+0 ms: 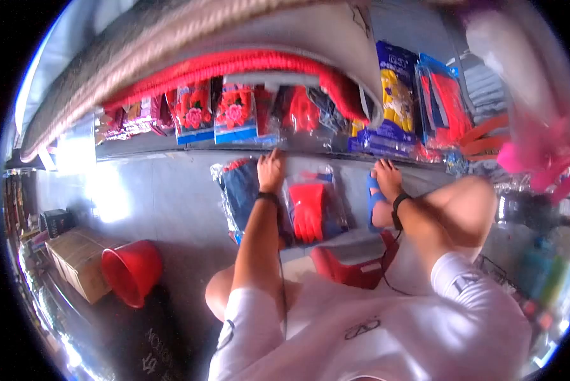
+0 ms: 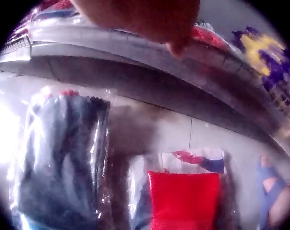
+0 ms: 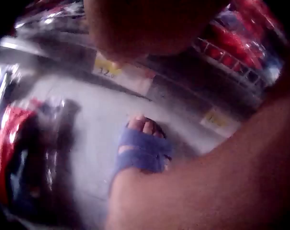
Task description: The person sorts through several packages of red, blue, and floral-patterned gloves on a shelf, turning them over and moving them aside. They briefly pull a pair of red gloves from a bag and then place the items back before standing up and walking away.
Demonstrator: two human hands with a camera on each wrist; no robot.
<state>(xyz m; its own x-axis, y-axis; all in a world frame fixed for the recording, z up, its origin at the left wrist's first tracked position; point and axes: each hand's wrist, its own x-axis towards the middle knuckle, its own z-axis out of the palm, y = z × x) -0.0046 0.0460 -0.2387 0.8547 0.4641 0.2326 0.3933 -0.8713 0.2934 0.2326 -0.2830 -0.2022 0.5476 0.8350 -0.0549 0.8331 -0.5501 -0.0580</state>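
Note:
My left hand (image 1: 271, 173) reaches to the front edge of the low shelf (image 1: 310, 152), fingers pointing toward it. In the left wrist view that hand (image 2: 140, 19) overlaps the shelf lip, a fingertip low against it. My right hand (image 1: 388, 179) is at the same edge further right, its fingers extended; in the right wrist view the hand (image 3: 140, 28) is dark and blurred beside a price label (image 3: 123, 74). On the floor below lie a clear packet of dark blue gloves (image 1: 239, 193) and a packet with red rubber gloves (image 1: 308, 209). Neither hand shows anything held.
Packaged gloves with rose prints (image 1: 234, 111) and a yellow-and-purple pack (image 1: 396, 105) stand on the shelf. A blue-strapped sandaled foot (image 1: 375, 200) is beside the right hand. A red bucket (image 1: 132, 273) and cardboard box (image 1: 82, 260) sit at left. Hanging fabric (image 1: 234, 38) crosses overhead.

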